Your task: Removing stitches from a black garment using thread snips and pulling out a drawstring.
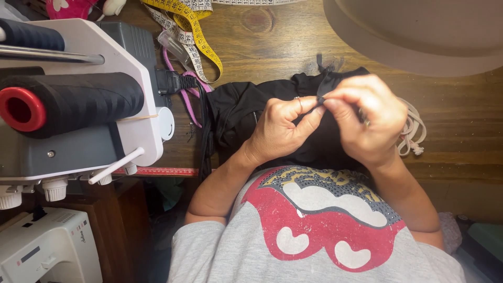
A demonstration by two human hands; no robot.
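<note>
Both hands are covering the middle of the black garment [246, 107], and what the fingertips [320, 100] are pinching is too small to tell. The picture edges are cutting off the overlock machine [78, 105] and the beige lampshade [419, 29].

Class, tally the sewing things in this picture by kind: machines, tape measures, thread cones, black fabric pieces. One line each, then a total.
Sewing machines: 2 (grey overlocker, white machine)
Tape measures: 1, yellow
Thread cones: 1, black
Black fabric pieces: 1, pinched by left hand and right hand
Total: 5
</note>
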